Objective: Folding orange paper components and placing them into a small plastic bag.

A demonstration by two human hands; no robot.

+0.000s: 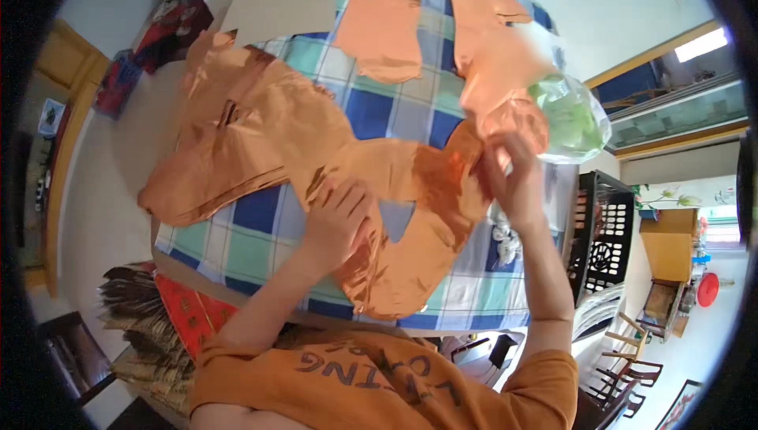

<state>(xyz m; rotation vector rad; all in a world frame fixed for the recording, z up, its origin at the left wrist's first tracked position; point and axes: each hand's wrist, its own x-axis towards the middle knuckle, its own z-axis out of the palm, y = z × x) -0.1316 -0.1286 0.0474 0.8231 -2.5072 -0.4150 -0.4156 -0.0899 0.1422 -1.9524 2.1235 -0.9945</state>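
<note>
A flat, shiny copper-coloured foil balloon (426, 264) with a triangular hole lies before me on a blue, green and white checked cloth (387, 114). My left hand (339, 221) rests on its left part, fingers stretched out and lying flat. At its upper right edge my right hand (512, 173) is closed, thumb and fingers pinching the foil. To the left, a larger copper foil balloon (260, 122) lies flat, creased and partly overlapping. Beyond my right hand is another foil balloon (489, 43), its lower part blurred. One more flat foil balloon (387, 23) lies at the far middle.
Grey-beige cardboard (284, 7) lies at the far left of the cloth. A clear bag with something green inside (572, 118) sits at the right edge, above a black plastic crate (604, 232). A small white crumpled thing (505, 240) is near my right wrist. Brown fanned stacks (146, 311) stand lower left.
</note>
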